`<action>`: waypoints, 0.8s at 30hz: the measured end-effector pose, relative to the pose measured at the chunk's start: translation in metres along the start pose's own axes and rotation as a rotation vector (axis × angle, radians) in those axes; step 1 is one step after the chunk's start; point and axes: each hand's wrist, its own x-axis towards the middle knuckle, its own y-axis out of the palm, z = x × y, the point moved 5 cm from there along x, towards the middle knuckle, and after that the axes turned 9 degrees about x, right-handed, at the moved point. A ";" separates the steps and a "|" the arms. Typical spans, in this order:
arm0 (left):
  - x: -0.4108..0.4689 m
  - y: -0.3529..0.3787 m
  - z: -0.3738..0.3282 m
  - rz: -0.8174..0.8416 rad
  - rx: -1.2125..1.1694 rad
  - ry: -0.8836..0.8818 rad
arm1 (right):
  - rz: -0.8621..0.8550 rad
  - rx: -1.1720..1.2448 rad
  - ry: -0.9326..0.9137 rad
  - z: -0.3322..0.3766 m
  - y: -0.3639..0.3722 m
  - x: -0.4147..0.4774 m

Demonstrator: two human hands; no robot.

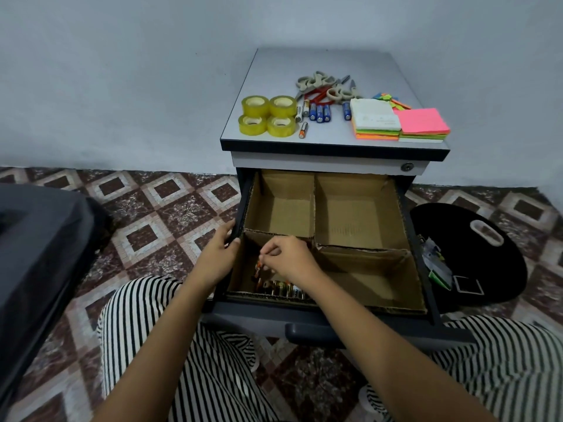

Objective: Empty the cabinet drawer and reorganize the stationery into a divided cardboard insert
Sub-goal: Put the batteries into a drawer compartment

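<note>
My right hand (289, 257) pinches a small battery (258, 267) at the fingertips, over the near-left compartment of the cardboard insert (315, 205), just above a row of batteries (281, 289) lying along that compartment's near wall. My left hand (219, 257) grips the open drawer (335, 318) by its left wall, fingers curled over the edge. The battery labels are too blurred for me to read
</note>
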 end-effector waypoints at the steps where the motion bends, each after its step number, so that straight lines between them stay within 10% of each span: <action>1: 0.001 -0.001 0.001 0.001 -0.028 -0.004 | 0.013 -0.026 0.011 -0.001 0.004 0.005; 24: 0.000 -0.001 0.003 -0.024 -0.130 0.018 | 0.272 -0.464 0.000 -0.016 0.038 0.018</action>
